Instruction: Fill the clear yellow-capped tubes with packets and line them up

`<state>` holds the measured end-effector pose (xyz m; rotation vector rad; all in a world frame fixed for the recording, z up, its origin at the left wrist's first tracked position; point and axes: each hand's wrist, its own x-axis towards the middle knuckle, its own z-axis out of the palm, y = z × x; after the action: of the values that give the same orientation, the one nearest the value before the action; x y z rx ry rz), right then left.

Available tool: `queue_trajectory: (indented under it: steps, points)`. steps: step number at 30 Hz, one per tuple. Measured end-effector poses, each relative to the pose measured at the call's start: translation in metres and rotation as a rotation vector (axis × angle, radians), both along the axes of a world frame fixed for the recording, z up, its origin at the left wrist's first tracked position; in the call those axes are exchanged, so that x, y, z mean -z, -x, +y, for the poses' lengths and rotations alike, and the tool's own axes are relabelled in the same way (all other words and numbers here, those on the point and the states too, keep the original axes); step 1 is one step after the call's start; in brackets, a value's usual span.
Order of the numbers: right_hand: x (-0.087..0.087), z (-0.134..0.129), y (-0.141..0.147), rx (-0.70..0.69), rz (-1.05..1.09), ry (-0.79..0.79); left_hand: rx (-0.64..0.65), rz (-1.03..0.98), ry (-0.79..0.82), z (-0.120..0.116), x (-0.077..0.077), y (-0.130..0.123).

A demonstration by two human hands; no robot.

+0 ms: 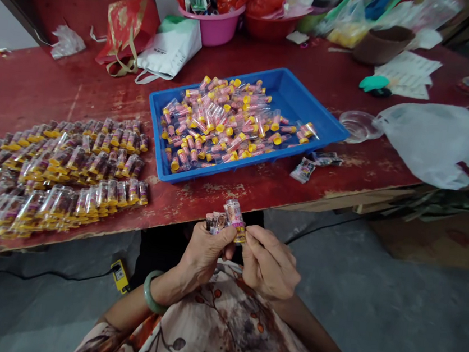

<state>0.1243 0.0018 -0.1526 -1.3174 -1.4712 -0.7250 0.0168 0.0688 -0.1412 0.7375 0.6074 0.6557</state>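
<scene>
Between my two hands, over my lap, is a small clear tube (234,212) with a yellow cap and a printed label or sleeve. My left hand (205,250) is closed round the tube and also holds some small printed plastic wrappers (214,221) behind the thumb. The fingers of my right hand (270,262) pinch the tube at its yellow end. Beyond my hands, a blue tray (200,175) holds a heap of clear tubes (224,119) with yellow caps and pink contents.
Rows of labelled tubes (61,173) lie stacked on the red table (112,94) at left. Small printed wrappers (303,170) lie by the tray's front right corner. White plastic bag (437,140), clear dish (359,126) and brown bowl (380,44) are at right; pink basin (217,29) at back.
</scene>
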Motion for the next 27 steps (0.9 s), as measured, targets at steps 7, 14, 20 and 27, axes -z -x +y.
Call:
queue_trajectory:
  steps: [7, 14, 20, 27]
  points:
    - [0.005, -0.001, -0.001, 0.053, -0.081, 0.021, -0.001, 0.019, 0.03, 0.0, -0.001, 0.0]
    - [0.003, 0.001, -0.002, 0.096, -0.216, 0.038, -0.027, 0.051, 0.037, 0.001, -0.002, 0.0]
    - [0.012, 0.005, -0.005, 0.049, -0.264, 0.081, -0.05, 0.092, 0.068, 0.008, 0.001, 0.004]
    - [-0.018, 0.034, -0.002, -0.51, 0.567, 0.597, -0.189, 0.04, -0.062, 0.029, 0.009, 0.041]
